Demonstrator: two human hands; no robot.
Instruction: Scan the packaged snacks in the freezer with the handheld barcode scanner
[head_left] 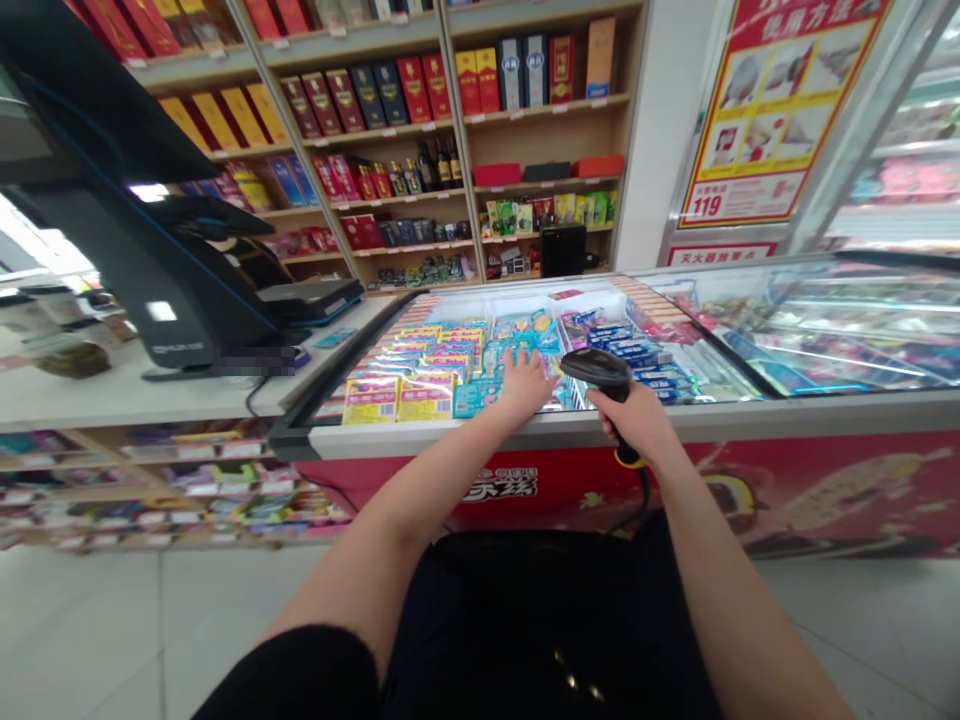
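Observation:
My right hand [637,420] grips the handle of a black barcode scanner [596,368], whose head points left over the front rim of a chest freezer [465,437]. My left hand [523,385] is stretched over the freezer with its fingers spread, above blue ice cream packets [474,398]. Whether its fingertips touch the packets I cannot tell. To its left stand rows of yellow and pink ice cream packs [426,398]. Dark blue wrapped ice creams [651,350] lie to the right, beyond the scanner.
A black checkout terminal [180,330] stands on the white counter [225,395] to the left, beside the freezer. Behind are shelves [375,135] of boxes and bottles. A cable [641,500] hangs below the scanner. Sliding glass [847,320] covers the freezer's right part.

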